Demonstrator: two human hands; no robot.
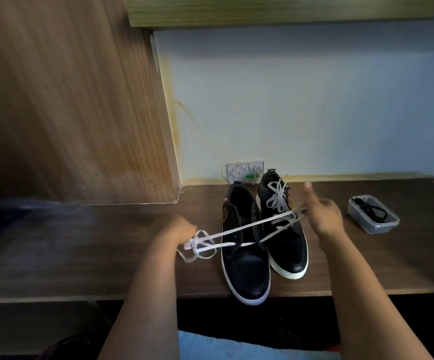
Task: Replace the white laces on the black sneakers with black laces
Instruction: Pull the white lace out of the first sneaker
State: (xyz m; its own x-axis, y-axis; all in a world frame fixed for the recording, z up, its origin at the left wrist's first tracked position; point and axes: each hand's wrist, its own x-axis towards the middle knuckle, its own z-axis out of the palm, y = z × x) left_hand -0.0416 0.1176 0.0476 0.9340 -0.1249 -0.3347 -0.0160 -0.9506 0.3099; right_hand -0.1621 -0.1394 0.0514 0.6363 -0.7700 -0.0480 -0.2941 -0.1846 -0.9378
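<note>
Two black low-top sneakers with white soles stand side by side on the dark wooden desk (55,268), just right of the frame's centre. The left sneaker (244,258) shows bare eyelets; the right sneaker (286,229) still carries a white lace (278,197) criss-crossed near its collar. A loose flat white lace (249,228) runs taut across both shoes. The left hand (182,229), at centre frame, grips its bunched, looped end, while the right hand (323,214), well apart to the right, seems to pinch the other end, though blur hides the fingers. The black laces (370,211) lie coiled in a clear plastic tub (374,226) at the right edge of the desk.

From where I stand, the risk is that the stretched lace rubs over the right sneaker's remaining lacing; a pull could snag there, I'd guess, and drag that shoe toward the desk's front edge. The dangling loops by the left hand may also tangle into a knot.
</note>
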